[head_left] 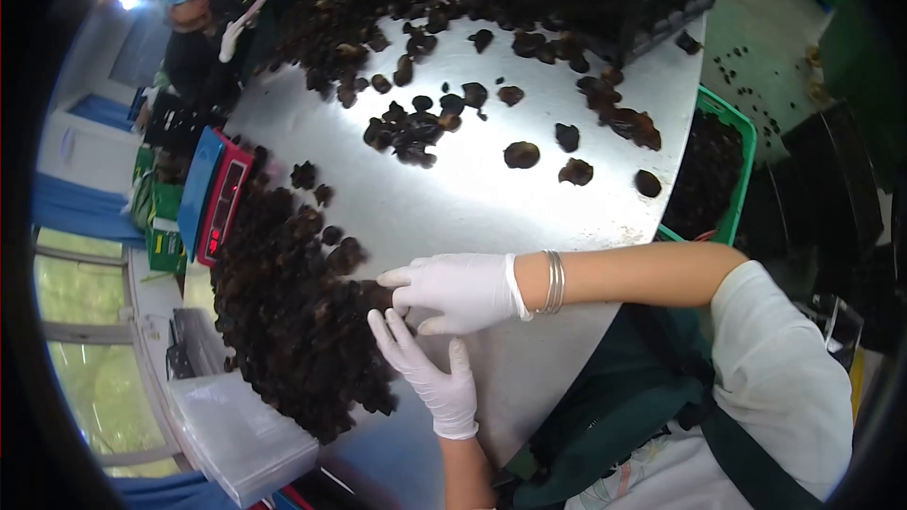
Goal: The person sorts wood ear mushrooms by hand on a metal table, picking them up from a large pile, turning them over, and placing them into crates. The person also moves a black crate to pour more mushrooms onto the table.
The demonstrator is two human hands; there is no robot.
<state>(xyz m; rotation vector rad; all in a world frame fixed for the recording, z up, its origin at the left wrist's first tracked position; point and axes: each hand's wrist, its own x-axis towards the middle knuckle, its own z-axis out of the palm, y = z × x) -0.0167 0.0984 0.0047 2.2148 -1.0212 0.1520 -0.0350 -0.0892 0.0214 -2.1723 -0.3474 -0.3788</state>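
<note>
1. At the far edge of the shiny metal bench, toward its left end, lies a dense pile of small, dark brown, wrinkled pieces. The white-gloved right hand and the white-gloved left hand meet its near side.
2. The right hand is half curled, fingertips at the pile; whether they pinch a piece I can't tell. The left hand is spread fairly wide, thumb apart, with no piece visible in it.
3. The step in hand looks like working pieces at the pile's border. From here, a move calls for a light fingertip grip and keeping the two hands from crossing.
4. Just beyond the pile, a red-and-blue digital scale limits reach. Along the near edge, bare metal gives the hands room; rightward, loose dark pieces dot the surface.
5. Toward the right end stands a black plastic crate, probably slatted. A green-rimmed crate sits outside the near edge, beyond the right forearm.
</note>
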